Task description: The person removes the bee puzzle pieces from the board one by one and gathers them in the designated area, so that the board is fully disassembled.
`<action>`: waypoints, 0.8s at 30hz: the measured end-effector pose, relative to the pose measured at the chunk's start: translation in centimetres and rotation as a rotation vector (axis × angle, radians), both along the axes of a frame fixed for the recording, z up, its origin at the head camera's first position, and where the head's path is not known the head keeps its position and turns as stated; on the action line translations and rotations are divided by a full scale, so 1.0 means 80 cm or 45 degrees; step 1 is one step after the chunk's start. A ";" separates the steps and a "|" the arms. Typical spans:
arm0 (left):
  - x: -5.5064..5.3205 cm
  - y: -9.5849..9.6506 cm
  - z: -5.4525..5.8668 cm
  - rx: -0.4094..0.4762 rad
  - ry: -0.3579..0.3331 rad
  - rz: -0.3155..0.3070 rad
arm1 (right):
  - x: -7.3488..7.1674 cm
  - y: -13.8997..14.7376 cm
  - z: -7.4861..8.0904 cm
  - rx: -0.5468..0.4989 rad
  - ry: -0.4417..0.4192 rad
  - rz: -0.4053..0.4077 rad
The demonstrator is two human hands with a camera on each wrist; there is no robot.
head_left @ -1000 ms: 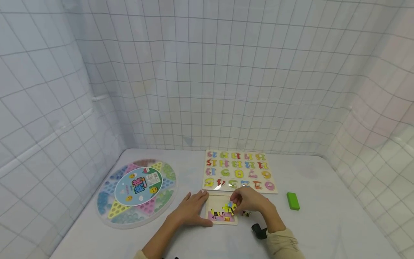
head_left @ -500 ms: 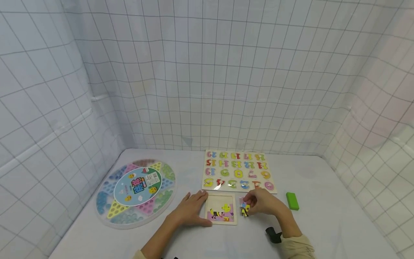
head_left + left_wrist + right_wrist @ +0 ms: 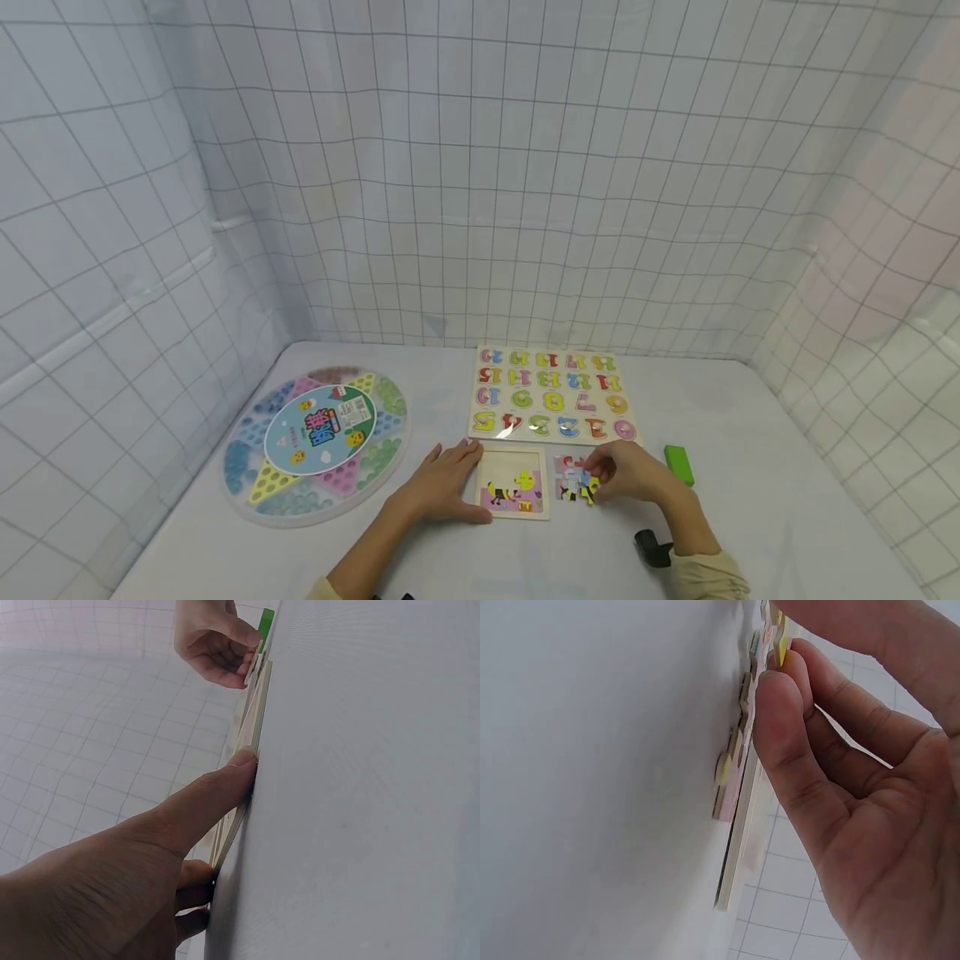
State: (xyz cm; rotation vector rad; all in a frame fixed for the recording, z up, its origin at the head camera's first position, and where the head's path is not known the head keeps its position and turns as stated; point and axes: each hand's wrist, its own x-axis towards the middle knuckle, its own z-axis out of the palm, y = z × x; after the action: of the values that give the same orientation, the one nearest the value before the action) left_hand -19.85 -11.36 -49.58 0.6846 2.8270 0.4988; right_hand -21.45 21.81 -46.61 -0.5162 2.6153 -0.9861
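Note:
My left hand (image 3: 441, 487) lies along the left side of a small wooden jigsaw tray (image 3: 510, 465), thumb at its lower corner and fingers at the upper one. Bee-picture pieces fill the tray's lower part; bare wood shows above. To the right of the tray, my right hand (image 3: 628, 472) pinches a yellow-and-black puzzle piece (image 3: 590, 489) between thumb and fingertips. In the right wrist view this piece's yellow edge (image 3: 782, 646) shows. Several loose puzzle pieces (image 3: 567, 478) lie on the table just left of those fingertips, partly hidden by the hand.
Behind the tray lies a number puzzle board (image 3: 553, 402). A round Chinese checkers-like board (image 3: 315, 450) with a blue oval label is at the left. A green block (image 3: 678, 465) sits beyond the right wrist. Gridded white cloth (image 3: 495, 183) walls the table.
My right hand has moved right, away from the tray, taking the bee piece to the loose pieces and then a little further right. The left hand stays on the tray.

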 end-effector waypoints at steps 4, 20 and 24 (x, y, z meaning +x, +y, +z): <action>0.000 0.000 0.000 0.005 -0.001 -0.002 | 0.001 0.002 -0.002 0.005 -0.004 0.005; -0.001 0.001 -0.004 -0.006 0.002 0.003 | 0.001 0.005 -0.006 0.050 -0.009 -0.044; -0.001 0.000 -0.004 -0.002 0.008 0.004 | 0.001 0.005 -0.005 0.053 -0.009 -0.045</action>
State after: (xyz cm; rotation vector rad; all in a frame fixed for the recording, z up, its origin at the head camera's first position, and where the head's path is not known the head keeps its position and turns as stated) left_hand -19.91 -11.33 -49.86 0.6828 2.8344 0.4956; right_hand -21.39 22.17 -47.00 -0.4569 2.6414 -0.9407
